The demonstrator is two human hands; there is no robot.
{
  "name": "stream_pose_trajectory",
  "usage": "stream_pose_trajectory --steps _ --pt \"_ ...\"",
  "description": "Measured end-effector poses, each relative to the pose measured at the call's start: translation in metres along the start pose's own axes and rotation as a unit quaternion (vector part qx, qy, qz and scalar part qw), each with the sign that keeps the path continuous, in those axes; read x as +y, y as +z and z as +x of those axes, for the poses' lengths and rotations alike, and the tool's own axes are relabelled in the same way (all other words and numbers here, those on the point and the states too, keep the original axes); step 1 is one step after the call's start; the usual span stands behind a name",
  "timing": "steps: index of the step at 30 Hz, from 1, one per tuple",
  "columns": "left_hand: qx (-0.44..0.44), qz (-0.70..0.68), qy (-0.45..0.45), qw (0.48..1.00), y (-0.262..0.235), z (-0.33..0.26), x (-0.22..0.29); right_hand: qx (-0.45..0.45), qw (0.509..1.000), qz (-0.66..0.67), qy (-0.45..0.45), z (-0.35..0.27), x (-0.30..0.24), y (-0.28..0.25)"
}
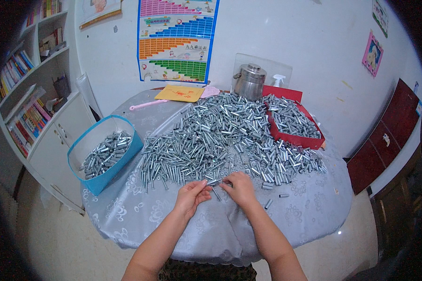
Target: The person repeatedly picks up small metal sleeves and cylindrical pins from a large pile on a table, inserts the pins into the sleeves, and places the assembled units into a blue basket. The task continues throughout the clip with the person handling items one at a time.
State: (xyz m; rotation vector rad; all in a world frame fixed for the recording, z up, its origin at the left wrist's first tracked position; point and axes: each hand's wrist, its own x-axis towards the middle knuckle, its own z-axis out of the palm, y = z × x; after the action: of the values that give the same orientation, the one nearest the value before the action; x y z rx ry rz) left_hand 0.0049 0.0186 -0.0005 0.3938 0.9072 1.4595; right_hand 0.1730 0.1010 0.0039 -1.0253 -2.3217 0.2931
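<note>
A large heap of small silver metal pins [220,136] covers the middle of a round table draped in a grey patterned cloth [211,225]. My left hand [191,195] and my right hand [239,187] meet at the heap's near edge, both pinching one metal pin [214,181] between their fingertips. Loose pins lie just right of my right hand. A blue box [103,152] with several pins stands at the table's left edge; a red box [293,124] full of pins sits at the back right.
A steel lidded pot [249,82] and a white spray bottle [277,80] stand at the table's far side, with a yellow envelope [179,93] and a pink swatter [147,105]. A white bookshelf cabinet [37,93] is left, a dark red cabinet [389,136] right.
</note>
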Motion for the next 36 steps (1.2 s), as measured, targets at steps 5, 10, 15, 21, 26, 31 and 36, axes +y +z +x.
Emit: stream_pose_trajectory --steps 5,10,15,21,26,31,36 --pt "0.004 -0.003 -0.001 1.000 0.001 -0.001 0.001 0.029 0.921 0.344 0.181 -0.005 -0.009 -0.008" --pt "0.004 0.009 -0.007 1.000 0.002 -0.003 0.003 0.014 0.901 0.412 0.134 -0.005 -0.017 -0.016" --pt "-0.010 0.018 -0.007 1.000 0.000 -0.001 0.001 0.006 0.916 0.385 0.109 -0.006 -0.018 -0.016" --pt "-0.025 0.061 0.028 0.997 0.006 -0.004 -0.003 -0.064 0.909 0.346 0.223 -0.008 -0.013 -0.015" --pt "0.008 0.033 0.041 0.999 0.002 0.000 -0.003 -0.025 0.871 0.468 0.147 -0.009 -0.007 -0.007" --pt "0.019 0.030 0.045 0.998 0.002 0.001 -0.002 -0.047 0.897 0.422 0.124 -0.009 -0.008 -0.009" --pt "0.030 0.031 0.055 0.998 0.003 -0.001 -0.002 -0.069 0.883 0.443 0.142 -0.008 -0.010 -0.011"
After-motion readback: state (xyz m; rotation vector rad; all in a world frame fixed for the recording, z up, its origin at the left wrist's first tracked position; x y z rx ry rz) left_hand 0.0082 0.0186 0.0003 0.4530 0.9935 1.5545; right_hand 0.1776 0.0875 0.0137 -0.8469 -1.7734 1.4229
